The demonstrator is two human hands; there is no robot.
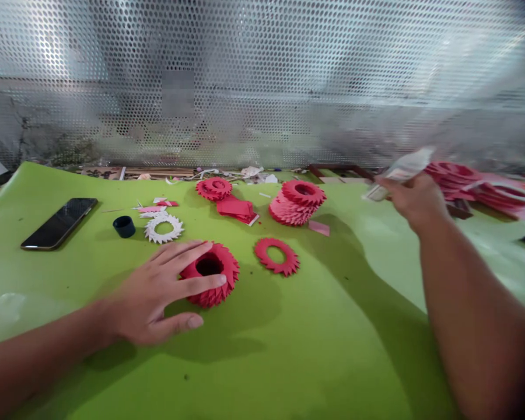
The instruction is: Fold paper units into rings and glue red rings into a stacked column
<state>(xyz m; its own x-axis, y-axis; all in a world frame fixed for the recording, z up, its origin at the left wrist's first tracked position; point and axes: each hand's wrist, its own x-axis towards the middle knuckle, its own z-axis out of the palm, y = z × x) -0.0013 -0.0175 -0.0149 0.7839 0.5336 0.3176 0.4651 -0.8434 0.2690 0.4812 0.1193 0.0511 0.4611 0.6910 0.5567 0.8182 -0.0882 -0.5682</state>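
Observation:
My left hand (160, 289) rests with spread fingers over a stack of red toothed paper rings (228, 274), two fingertips lying across its top by the dark centre hole. Just right of the stack, a single red toothed ring (261, 251) lies flat on the green sheet. Out at the right, my right hand (420, 198) is raised and pinches a whitish, flat, crinkled packet (405, 169); its exact kind is blurred. Beyond that hand sits a pile of pink and red rings (452, 175).
A taller red and pink ring stack (289, 210), a smaller red stack (207, 189) and folded red paper (235, 208) stand farther back. Toward the left are a white toothed ring (175, 232), a dark cap (124, 227) and a phone (59, 224). Perforated metal (262, 76) rises behind.

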